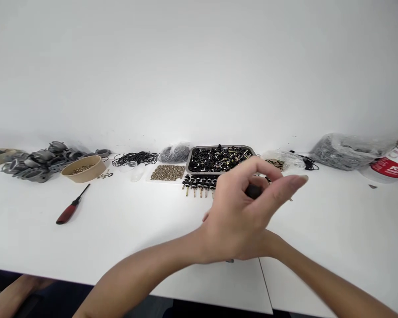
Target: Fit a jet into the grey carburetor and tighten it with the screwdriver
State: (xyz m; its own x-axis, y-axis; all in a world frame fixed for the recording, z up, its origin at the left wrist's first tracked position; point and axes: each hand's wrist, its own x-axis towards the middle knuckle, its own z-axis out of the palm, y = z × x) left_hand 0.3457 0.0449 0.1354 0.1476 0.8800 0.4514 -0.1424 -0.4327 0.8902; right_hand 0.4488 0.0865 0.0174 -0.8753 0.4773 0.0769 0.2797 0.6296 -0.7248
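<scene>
My left hand (240, 207) is raised over the middle of the table, its fingers curled and its thumb stretched to the right. Through the gap between thumb and fingers shows a dark rounded thing (253, 191), too little of it visible to name. My right forearm passes behind the left hand. Of my right hand (205, 216) only a fingertip appears at the left hand's edge; its other fingers are hidden. Just beyond the hands stands a row of black fittings with brass stems (200, 185), partly covered by my left hand. A small grey piece (230, 260) peeks out below the wrists.
A metal tray (187, 165) of black and brass parts stands behind the row. Leftward lie brass beads (167, 172), black rings (135, 158), a cardboard bowl (86, 172), grey housings (40, 163) and a red-handled screwdriver (69, 211). Plastic bags (345, 152) stand right. Another person's arm (13, 293) is lower left.
</scene>
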